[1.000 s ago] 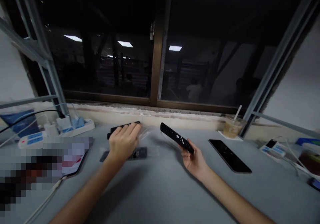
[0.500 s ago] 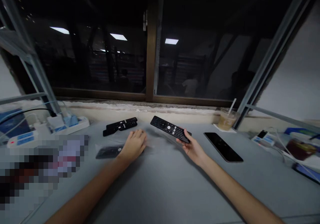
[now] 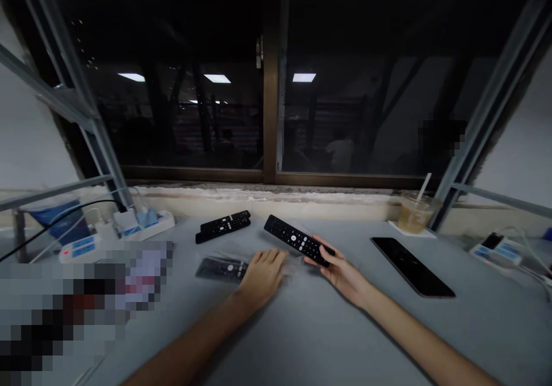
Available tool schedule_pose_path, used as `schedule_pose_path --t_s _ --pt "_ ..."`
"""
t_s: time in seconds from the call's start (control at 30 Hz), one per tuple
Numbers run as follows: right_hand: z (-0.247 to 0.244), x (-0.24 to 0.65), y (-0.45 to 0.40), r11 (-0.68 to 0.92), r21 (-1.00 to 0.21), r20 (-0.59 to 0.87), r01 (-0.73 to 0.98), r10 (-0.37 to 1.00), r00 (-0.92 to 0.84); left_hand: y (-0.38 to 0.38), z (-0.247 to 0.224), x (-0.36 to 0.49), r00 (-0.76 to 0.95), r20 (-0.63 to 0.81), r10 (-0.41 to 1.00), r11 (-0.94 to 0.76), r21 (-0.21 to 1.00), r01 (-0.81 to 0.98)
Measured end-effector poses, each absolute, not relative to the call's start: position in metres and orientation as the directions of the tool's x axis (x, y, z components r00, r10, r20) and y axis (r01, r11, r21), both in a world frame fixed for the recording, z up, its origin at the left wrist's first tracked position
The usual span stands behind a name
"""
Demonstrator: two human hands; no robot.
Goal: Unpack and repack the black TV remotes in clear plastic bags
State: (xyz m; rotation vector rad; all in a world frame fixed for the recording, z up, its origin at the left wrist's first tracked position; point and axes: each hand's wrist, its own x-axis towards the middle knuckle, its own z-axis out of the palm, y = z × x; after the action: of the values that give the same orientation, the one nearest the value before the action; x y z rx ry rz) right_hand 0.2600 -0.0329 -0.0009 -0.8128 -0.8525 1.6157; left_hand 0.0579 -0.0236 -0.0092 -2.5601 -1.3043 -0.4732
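Note:
My right hand (image 3: 334, 265) grips the lower end of a black remote control (image 3: 297, 240), holding it tilted above the table with its buttons facing me. Beside it, my left hand (image 3: 262, 276) is palm down, its fingers curled over a clear plastic bag (image 3: 295, 265); its fingertips are partly blurred. Another remote control (image 3: 222, 268) lies inside clear plastic, its right end covered by my left hand. Farther back, a pair of black remote controls (image 3: 223, 226) lies overlapping on the table.
A dark smartphone (image 3: 413, 266) lies to the right on the grey table (image 3: 319, 340). Behind it stands a plastic cup (image 3: 416, 213) with a straw. Power strips (image 3: 77, 249) and cables sit at both sides. A window and metal posts border the back.
The view has shifted, so the scene sits farther right. My left hand has moved slightly right with the bagged remote. My right hand still holds its remote, with the fingers slightly shifted.

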Motion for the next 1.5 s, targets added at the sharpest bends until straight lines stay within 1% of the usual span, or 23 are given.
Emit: schedule_pose_path --t_s 0.17,0.27,0.37,0.47,0.57,0.63,0.73,0.83,0.97,1.07,1.17,1.33,1.5 --pt "0.004 0.256 -0.038 -0.216 -0.816 -0.110 -0.536 0.969 -0.223 -0.014 0.002 0.042 0.593 0.494 0.636 -0.582 -0.197 0.789" --pt "0.008 0.256 -0.040 -0.248 -0.772 -0.147 -0.585 0.965 -0.216 -0.010 0.015 0.031 0.575 0.523 0.629 -0.562 -0.205 0.801" --pt "0.011 0.259 -0.040 -0.282 -0.721 -0.177 -0.632 0.958 -0.226 -0.010 0.020 0.027 0.546 0.499 0.674 -0.567 -0.125 0.814" --pt "0.011 0.261 -0.040 -0.317 -0.694 -0.199 -0.646 0.947 -0.251 -0.010 0.013 0.032 0.527 0.416 0.741 -0.578 -0.006 0.816" --pt "0.010 0.259 -0.040 -0.319 -0.703 -0.205 -0.636 0.947 -0.247 -0.009 0.004 0.039 0.518 0.336 0.787 -0.583 0.128 0.802" --pt "0.009 0.258 -0.039 -0.301 -0.723 -0.201 -0.622 0.953 -0.227 -0.007 0.001 0.040 0.512 0.316 0.798 -0.582 0.186 0.792" --pt "0.008 0.258 -0.036 -0.259 -0.749 -0.189 -0.610 0.966 -0.177 -0.005 0.002 0.038 0.489 0.323 0.810 -0.567 0.223 0.793" --pt "0.008 0.262 -0.032 -0.225 -0.723 -0.197 -0.654 0.973 -0.117 -0.005 0.005 0.035 0.481 0.336 0.810 -0.569 0.255 0.782" --pt "0.008 0.268 -0.030 -0.220 -0.674 -0.219 -0.705 0.971 -0.094 -0.007 0.006 0.034 0.504 0.352 0.789 -0.592 0.213 0.777" --pt "0.007 0.267 -0.032 -0.247 -0.708 -0.201 -0.662 0.969 -0.146 -0.010 0.007 0.034 0.512 0.346 0.786 -0.590 0.174 0.789" --pt "0.005 0.264 -0.036 -0.249 -0.781 -0.160 -0.573 0.966 -0.201 -0.013 0.006 0.035 0.518 0.348 0.782 -0.592 0.153 0.791" --pt "-0.002 0.256 -0.041 -0.106 -0.897 -0.034 -0.429 0.984 -0.173 -0.012 0.003 0.035 0.475 0.410 0.779 -0.574 0.159 0.804" --pt "-0.005 0.252 -0.042 0.026 -0.949 0.065 -0.314 0.991 -0.113 -0.011 0.004 0.034 0.412 0.433 0.802 -0.520 0.165 0.838"
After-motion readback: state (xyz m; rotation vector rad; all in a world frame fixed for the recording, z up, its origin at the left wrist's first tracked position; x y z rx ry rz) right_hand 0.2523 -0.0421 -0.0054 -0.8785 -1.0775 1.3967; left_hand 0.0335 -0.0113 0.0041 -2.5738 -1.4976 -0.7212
